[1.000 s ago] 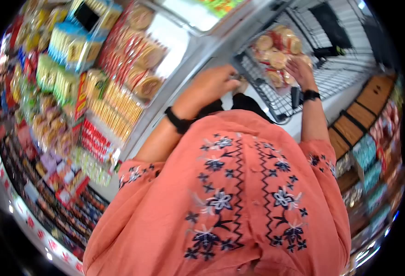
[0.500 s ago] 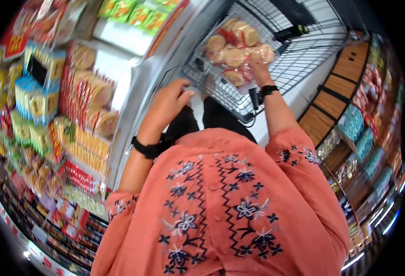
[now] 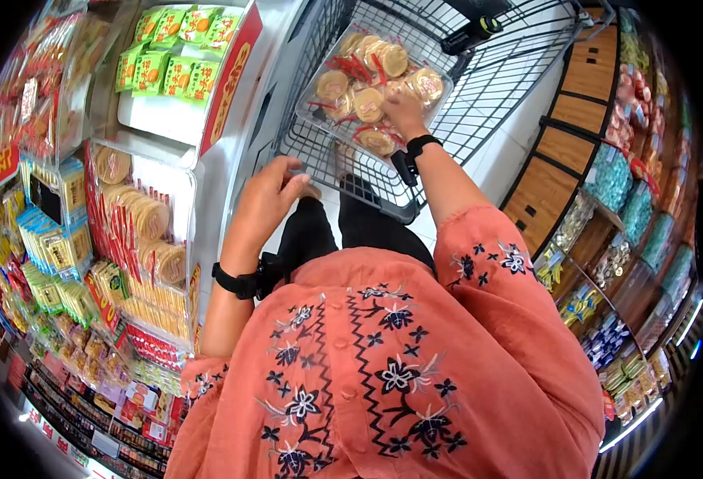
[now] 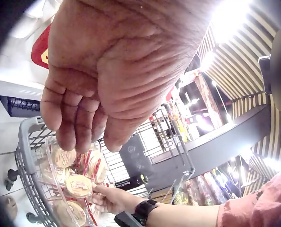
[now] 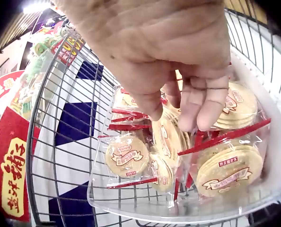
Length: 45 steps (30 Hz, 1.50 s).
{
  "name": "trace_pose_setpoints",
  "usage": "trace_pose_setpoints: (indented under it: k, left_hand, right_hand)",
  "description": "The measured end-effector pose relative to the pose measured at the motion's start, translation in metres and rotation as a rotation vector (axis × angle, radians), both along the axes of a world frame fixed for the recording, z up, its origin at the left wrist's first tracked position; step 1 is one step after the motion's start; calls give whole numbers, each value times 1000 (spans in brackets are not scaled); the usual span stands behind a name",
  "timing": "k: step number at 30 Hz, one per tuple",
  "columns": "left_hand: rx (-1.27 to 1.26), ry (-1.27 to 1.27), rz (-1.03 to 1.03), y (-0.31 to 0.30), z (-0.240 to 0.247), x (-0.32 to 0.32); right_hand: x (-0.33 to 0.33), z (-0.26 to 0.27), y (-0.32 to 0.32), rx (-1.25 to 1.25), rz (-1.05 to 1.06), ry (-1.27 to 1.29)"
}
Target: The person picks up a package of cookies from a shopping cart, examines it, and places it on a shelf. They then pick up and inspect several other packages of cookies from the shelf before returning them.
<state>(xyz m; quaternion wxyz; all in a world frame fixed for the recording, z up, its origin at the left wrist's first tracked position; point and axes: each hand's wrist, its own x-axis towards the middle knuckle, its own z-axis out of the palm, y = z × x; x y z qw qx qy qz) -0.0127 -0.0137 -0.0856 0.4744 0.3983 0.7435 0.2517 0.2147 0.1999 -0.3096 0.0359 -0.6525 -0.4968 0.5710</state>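
Observation:
A clear plastic tray (image 5: 140, 213) full of wrapped round crackers (image 5: 230, 170) with red strips sits in a wire shopping cart (image 3: 407, 211). My right hand (image 3: 406, 112) is over the tray, its fingertips and thumb reaching down among the wrapped crackers. In the right wrist view, the thumb stands apart from the fingers, with a stack of crackers showing below the gap. My left hand (image 3: 264, 203) hangs in the air beside the near end of the cart, fingers loosely bent and holding nothing. The left wrist view shows its palm bare.
Left of the cart, a store display holds green snack packets (image 3: 164, 72) and more round crackers (image 3: 148, 215) in a clear bin. A black item (image 3: 467, 36) lies in the cart's far part. Wooden crates (image 3: 563, 160) and shelves of bagged goods line the right.
The head view has swung, so the cart and tray now sit further left and higher. My right hand stays over the crackers; my left hand stays empty beside the cart.

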Motion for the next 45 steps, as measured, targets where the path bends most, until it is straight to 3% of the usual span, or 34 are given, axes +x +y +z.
trace_pose_setpoints:
  k: [3,6,9,12,15,16,21,23,29,32,45]
  left_hand:
    - [-9,14,-6,2,-3,2]
    - [-19,31,-10,1,-7,2]
    - [-30,34,-23,2,-5,2]
    - [-35,23,-15,3,-2,3]
    - [-14,-8,5,5,-2,2]
    - [16,-25,18,5,-5,2]
    - [64,-148,96,22,1,5]
    - [24,-256,163,32,8,5]
    - [226,-569,328,53,38,5]
    - [340,-659,391,54,52,4]
    - [595,-566,498,21,76,-32]
  right_hand:
    - [-2,-18,8,176,344,-178]
    - [-10,-15,5,278,500,-352]
    - [-12,-6,-2,305,413,-316]
    - [-8,-6,0,443,481,-245]
    - [0,27,2,-201,-105,238]
    - [-3,59,4,-285,-174,333]
    - [-2,117,0,-389,-321,668]
    - [-5,138,-7,-398,-336,791]
    - [-35,217,-35,-365,-256,1043]
    - [-46,224,-47,-370,-195,1087]
    - [-89,278,-94,-267,-1,1116]
